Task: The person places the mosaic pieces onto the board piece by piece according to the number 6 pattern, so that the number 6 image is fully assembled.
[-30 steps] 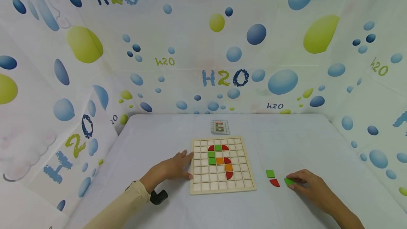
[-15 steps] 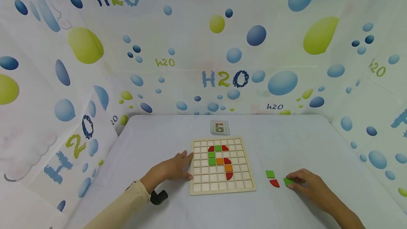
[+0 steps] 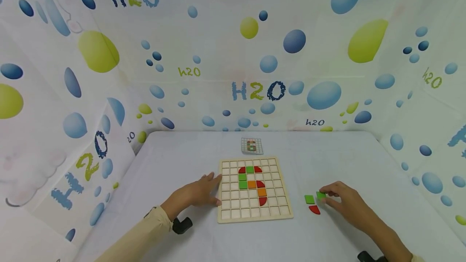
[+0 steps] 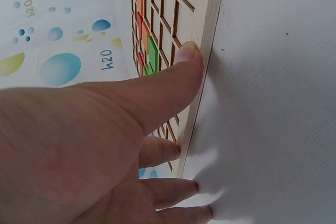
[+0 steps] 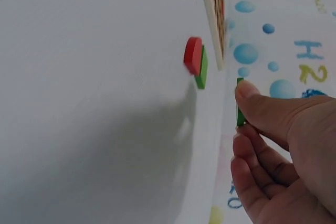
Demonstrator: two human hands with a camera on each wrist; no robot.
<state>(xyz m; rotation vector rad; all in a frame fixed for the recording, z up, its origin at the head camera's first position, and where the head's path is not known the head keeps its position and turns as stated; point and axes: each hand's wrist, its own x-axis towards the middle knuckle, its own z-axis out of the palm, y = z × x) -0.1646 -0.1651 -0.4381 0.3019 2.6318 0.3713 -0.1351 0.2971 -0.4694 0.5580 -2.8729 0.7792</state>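
My right hand [image 3: 344, 203] pinches a green square tile [image 3: 320, 195] between thumb and fingers, raised above the table in the right wrist view. Close by on the table lie another green square tile [image 3: 309, 199] and a red quarter-round tile [image 3: 314, 210]. My left hand [image 3: 199, 191] rests against the left edge of a wooden grid board [image 3: 255, 219], its thumb on the frame and fingers spread along the side. Red, green and orange tiles fill several cells of the board, among them an orange square [image 3: 261, 192] above a red quarter-round tile [image 3: 263, 201].
Behind the board lies a small pattern card [image 3: 251, 146] printed with a coloured figure on a grid. A white cloth [image 3: 174, 148] covers the table. Patterned curtains [image 3: 218, 43] with bubbles and H2O lettering stand at the back and sides.
My right hand has lifted the green square tile and carried it left and away from me, nearer the loose tiles. My left hand stays at the board's edge.
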